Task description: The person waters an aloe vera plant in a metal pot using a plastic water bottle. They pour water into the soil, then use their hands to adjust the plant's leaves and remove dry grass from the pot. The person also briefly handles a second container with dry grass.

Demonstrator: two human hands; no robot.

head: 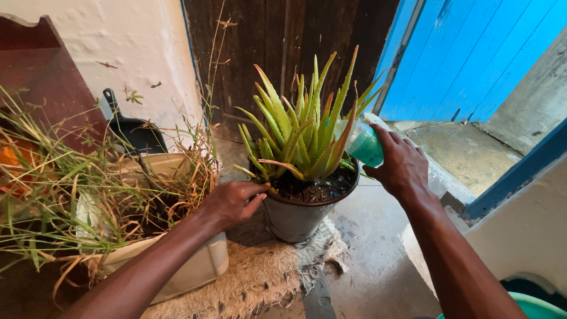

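Note:
A spiky green aloe plant (304,127) grows in a round grey pot (293,218) that stands on a coarse woven mat (260,277). My left hand (233,202) rests against the pot's left rim, fingers curled on its edge. My right hand (401,165) grips a clear plastic bottle with a green label (361,142), tipped sideways so its mouth points into the leaves over the dark soil (313,190). The bottle's mouth is hidden behind the leaves.
At the left, a cream rectangular planter (195,266) holds long dry grass (88,189). A black pan (139,133) leans on the white wall behind it. A dark wooden door, a blue door (472,53), a concrete step and a green basin rim (534,307) surround the spot.

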